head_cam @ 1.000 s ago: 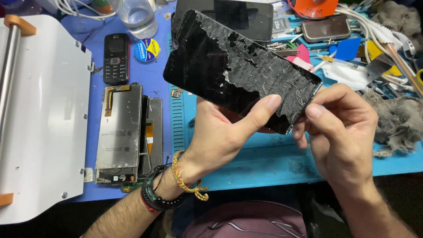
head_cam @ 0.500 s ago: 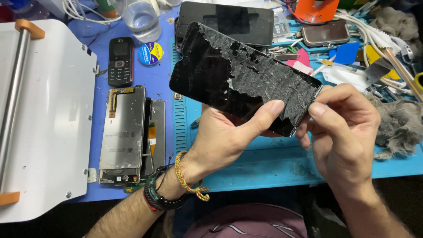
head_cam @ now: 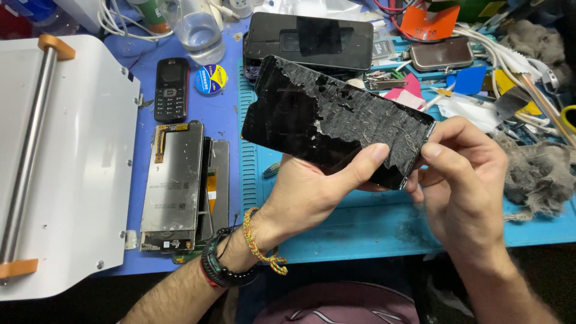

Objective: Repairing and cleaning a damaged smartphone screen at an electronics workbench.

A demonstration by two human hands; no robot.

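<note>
Your left hand clamps the thin black glass phone panel, smeared with grey adhesive residue, above the blue work mat; your right hand pinches its right end. It looks stiff, light and brittle (edges probably sharp), so support the long edges.

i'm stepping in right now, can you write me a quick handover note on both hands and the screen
Left hand: holds the black phone screen panel from below, thumb on its face.
Right hand: fingertips pinch the panel's right end.
The panel is held above the blue mat.
Done: grey residue is off the panel's left part.
Left: residue covers the right part.
A stripped display assembly lies on the bench at the left.
</note>
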